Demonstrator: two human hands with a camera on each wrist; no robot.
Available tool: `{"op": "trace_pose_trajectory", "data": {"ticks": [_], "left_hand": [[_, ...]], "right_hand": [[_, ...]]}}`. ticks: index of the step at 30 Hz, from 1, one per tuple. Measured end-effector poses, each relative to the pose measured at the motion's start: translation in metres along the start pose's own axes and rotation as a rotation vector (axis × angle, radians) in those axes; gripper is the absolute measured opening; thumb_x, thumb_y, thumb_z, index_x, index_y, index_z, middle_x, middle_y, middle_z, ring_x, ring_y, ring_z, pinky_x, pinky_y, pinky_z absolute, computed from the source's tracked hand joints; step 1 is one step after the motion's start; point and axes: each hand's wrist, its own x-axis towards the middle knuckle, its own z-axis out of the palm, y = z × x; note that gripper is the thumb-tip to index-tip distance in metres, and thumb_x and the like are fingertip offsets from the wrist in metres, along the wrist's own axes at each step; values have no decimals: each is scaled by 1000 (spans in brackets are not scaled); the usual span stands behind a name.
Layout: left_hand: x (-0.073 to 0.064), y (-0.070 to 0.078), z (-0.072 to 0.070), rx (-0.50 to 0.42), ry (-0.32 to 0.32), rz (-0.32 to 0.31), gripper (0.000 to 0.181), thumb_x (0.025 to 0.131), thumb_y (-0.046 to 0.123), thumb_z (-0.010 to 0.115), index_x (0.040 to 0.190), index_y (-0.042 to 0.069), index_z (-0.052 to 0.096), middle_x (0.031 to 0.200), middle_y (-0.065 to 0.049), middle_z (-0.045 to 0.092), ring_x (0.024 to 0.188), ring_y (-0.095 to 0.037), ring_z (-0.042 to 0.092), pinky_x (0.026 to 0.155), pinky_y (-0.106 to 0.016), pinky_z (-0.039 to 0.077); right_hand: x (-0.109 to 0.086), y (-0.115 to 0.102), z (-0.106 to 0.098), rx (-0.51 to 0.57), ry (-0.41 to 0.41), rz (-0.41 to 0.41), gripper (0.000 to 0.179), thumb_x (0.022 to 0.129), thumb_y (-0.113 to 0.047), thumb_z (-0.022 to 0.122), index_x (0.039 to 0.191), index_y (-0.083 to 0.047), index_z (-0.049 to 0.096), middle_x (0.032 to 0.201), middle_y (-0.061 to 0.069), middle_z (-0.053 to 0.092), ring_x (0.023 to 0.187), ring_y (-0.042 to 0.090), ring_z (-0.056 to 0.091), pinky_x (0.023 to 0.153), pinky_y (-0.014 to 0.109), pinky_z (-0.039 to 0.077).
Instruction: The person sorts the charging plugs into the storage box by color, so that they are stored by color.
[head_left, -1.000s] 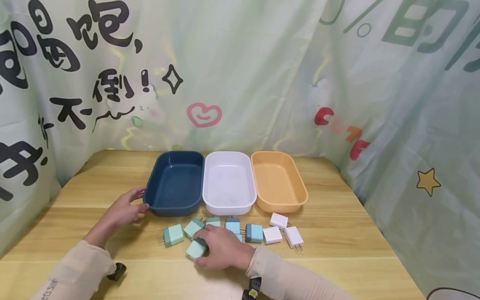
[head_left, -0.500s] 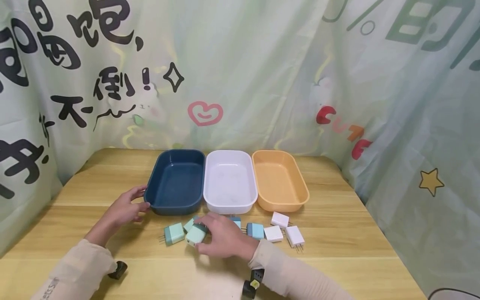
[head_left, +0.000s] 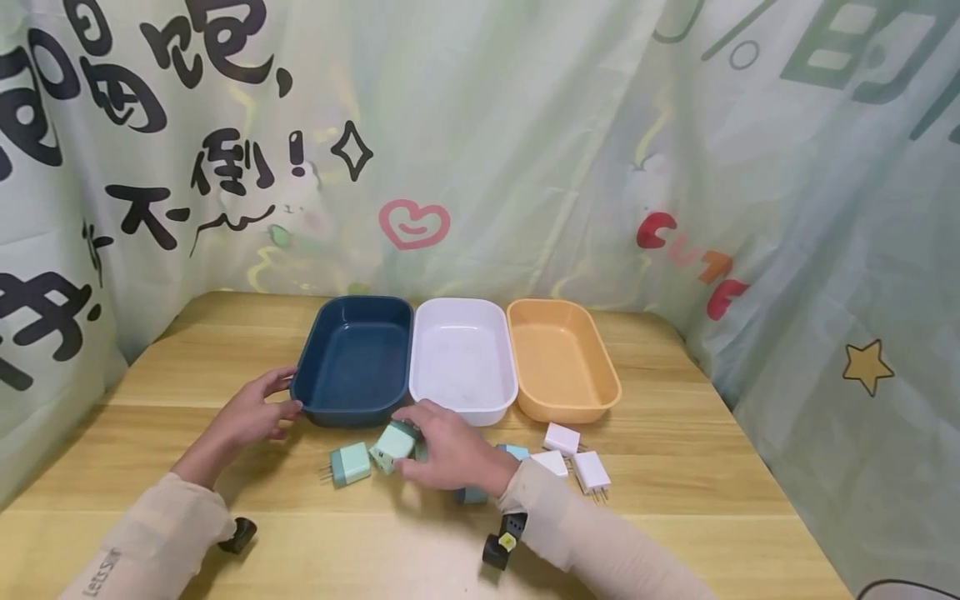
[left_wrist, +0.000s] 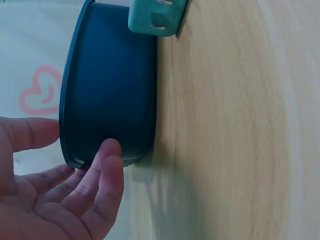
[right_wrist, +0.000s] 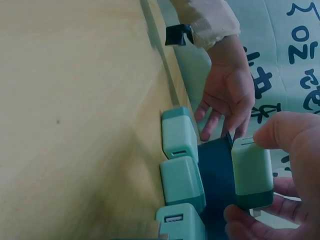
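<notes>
Holding a green charger [head_left: 393, 447]

Counting three trays [head_left: 461, 362], three white chargers [head_left: 592, 472] and at least two part-covered blue chargers [head_left: 515, 451] on the desk [head_left: 345, 550]. Pinching the green charger above the desk with the right hand's [head_left: 453, 450] fingers; touching the blue tray [head_left: 358, 362] with relaxed fingers of the left hand [head_left: 253, 417]. Carried nearer the trays than half a second ago. Showing three more green chargers [right_wrist: 180, 180] from the right wrist — just one plainly from the head.

three trays [head_left: 463, 354] stand abreast on the table [head_left: 360, 533] behind plugs [head_left: 350, 464], some apparently touching.
</notes>
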Motion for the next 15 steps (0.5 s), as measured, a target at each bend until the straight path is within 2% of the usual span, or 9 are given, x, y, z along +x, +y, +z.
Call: {"op": "trace_pose_trajectory", "data": {"ticks": [4,11,15], "left_hand": [[0,0,0,8,-1,1,67,95,6,55,150,-7,18,145,-38,28,103,-36,62,71,-40,55],[1,0,-1,4,0,5,67,95,7,54,150,-7,18,145,-38,28,103,-36,62,70,-39,55],[2,-1,0,-1,3,0,68,94,7,55,150,-7,19,145,-38,28,102,-35,63,69,-39,55]], "right_hand": [[5,5,-1,38,30,-10,53,79,-25,72,124,-2,58,107,4,60,86,9,54,76,15,44],[15,11,-3,115,86,-5,51,78,-20,71,123,1,59,106,6,58,81,20,62,71,14,47],[20,12,-5,123,94,9,53,78,-22,71,124,1,59,108,6,58,82,18,63,71,13,47]]}}
